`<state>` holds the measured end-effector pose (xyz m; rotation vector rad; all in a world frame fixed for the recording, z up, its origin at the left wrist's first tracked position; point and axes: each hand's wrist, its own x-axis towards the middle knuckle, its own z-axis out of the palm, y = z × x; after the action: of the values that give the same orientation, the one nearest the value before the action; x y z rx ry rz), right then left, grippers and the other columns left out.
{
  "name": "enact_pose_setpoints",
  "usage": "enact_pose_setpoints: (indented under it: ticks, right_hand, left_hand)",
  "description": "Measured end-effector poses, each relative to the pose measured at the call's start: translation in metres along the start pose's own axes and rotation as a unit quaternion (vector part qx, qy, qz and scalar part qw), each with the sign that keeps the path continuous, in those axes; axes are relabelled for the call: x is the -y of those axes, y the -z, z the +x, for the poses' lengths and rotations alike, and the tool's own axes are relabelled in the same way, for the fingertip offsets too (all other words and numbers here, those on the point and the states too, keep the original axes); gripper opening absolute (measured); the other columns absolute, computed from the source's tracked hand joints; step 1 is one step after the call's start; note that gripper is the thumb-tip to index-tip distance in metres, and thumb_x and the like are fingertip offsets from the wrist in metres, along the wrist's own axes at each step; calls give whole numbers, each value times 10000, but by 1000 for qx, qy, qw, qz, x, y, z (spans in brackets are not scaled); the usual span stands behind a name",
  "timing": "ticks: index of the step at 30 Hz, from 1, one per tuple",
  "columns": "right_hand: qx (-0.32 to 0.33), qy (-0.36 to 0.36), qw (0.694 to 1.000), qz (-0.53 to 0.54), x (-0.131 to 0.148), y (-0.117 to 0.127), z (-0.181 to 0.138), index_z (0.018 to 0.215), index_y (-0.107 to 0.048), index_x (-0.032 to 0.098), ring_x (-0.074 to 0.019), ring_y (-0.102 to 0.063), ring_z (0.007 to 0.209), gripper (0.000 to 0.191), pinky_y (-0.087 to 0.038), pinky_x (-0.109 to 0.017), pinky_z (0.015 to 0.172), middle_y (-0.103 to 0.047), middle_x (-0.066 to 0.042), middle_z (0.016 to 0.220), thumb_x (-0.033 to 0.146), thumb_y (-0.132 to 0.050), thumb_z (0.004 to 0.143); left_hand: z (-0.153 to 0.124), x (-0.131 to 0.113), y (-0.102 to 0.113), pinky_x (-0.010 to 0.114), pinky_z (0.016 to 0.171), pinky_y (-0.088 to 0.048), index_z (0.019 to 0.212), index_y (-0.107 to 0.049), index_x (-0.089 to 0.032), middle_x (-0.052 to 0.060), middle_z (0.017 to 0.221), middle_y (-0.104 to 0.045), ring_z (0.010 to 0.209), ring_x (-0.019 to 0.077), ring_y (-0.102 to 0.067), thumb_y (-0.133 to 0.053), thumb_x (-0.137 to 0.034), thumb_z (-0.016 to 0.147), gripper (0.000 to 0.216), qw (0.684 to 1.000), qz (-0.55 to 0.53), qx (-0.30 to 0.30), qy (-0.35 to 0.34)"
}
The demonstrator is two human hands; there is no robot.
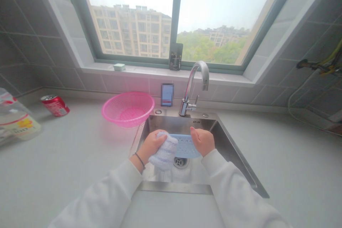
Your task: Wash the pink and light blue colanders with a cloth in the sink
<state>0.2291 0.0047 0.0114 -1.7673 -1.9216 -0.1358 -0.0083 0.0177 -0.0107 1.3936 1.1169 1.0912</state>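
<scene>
Over the steel sink (184,187), my left hand (153,145) is closed on a fluffy white and pale lavender cloth (165,153). A light blue plastic basket (185,146) with a pattern of small holes is gripped at its right end by my right hand (204,140), fingers curled round the edge. The cloth lies against the left part of the basket and hides it there. Below them shows the round drain (181,162) in the sink floor.
A chrome faucet (187,92) rises behind the sink. Left of it stand a phone (167,94) and a pink basket (128,108) on the counter. Farther left are a red can (55,105) and a clear bottle (18,117). A green block (119,67) sits on the windowsill.
</scene>
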Motion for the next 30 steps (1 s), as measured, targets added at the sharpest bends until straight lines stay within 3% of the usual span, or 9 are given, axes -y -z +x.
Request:
enact_pose_setpoints:
  ticks: [4, 11, 18, 24, 27, 30]
  right_hand:
    - [25, -34, 997, -60, 15, 1, 3, 587, -660, 180, -172, -571, 611, 622, -184, -315, 562, -690, -83, 646, 404, -288, 1033]
    - [61, 16, 995, -72, 41, -8, 1, 742, -759, 180, -176, -661, 713, 546, -213, -301, 571, -765, -78, 785, 363, -354, 1057]
    - [79, -12, 992, -97, 34, -2, 4, 755, -754, 183, -186, -673, 728, 557, -222, -305, 570, -764, -75, 797, 367, -335, 1072]
    - [83, -10, 992, -95, 42, -5, 4, 766, -755, 197, -187, -676, 745, 537, -217, -302, 568, -770, -70, 823, 368, -346, 1069]
    - [76, -5, 993, -87, 42, -5, 5, 715, -743, 200, -185, -656, 719, 529, -188, -310, 563, -763, -67, 795, 375, -372, 1049]
    - [48, -47, 996, -62, 28, 2, 7, 614, -688, 187, -174, -598, 640, 574, -174, -311, 554, -722, -66, 697, 388, -353, 1035]
  left_hand:
    - [-7, -5, -8, 289, 726, -508, 1145, -683, -136, 75, 938, -736, 804, 201, -661, -665, -369, 748, 461, 999, 32, -18, -21]
    - [-17, -11, -21, 284, 746, -511, 950, -712, -166, 43, 861, -738, 796, 198, -663, -636, -359, 761, 280, 993, 74, -39, -81]
    - [-7, -6, -11, 304, 776, -504, 936, -710, -168, 54, 897, -742, 840, 218, -670, -630, -375, 792, 264, 988, 101, -83, -79]
    - [-12, -10, -17, 288, 757, -508, 926, -703, -173, 39, 861, -738, 800, 202, -666, -638, -375, 779, 258, 989, 84, -91, -81]
    - [-12, -10, -17, 278, 737, -502, 924, -704, -179, 31, 854, -737, 785, 196, -662, -645, -376, 772, 256, 987, 101, -87, -85]
    - [-5, -7, -7, 293, 737, -491, 940, -696, -175, 37, 851, -732, 789, 207, -662, -638, -409, 790, 283, 984, 118, -110, -77]
